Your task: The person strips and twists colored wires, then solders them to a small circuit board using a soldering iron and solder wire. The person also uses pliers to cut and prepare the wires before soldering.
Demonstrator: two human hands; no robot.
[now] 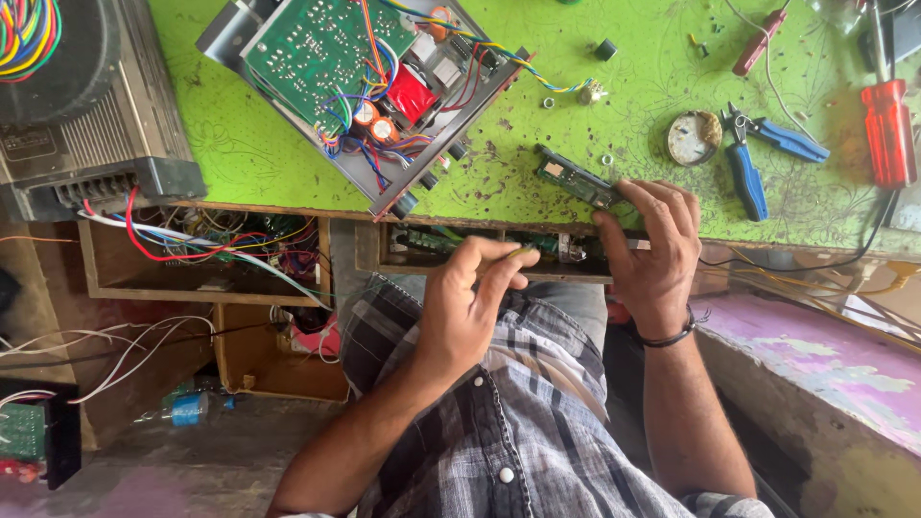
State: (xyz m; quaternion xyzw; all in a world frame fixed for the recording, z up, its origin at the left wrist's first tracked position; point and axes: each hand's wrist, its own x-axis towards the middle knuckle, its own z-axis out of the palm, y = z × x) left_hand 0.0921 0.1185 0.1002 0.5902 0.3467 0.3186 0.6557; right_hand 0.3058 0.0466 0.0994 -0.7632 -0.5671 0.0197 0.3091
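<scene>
My right hand (654,245) grips the end of a small dark circuit board (574,179) that lies on the green bench top (269,153) near its front edge. My left hand (467,299) hovers in front of the bench edge, over the open shelf below, with its fingers pinched on a small green part (527,249) that I cannot make out well. Both hands are close together, below the board. A dark band sits on my right wrist.
An open amplifier chassis (369,86) with a green board and coloured wires lies at the back. Blue-handled pliers (743,163), a red screwdriver (887,129), a round tin (693,137) and small nuts lie to the right. A grey unit (86,125) stands at left. Tangled wires fill the shelf (206,254).
</scene>
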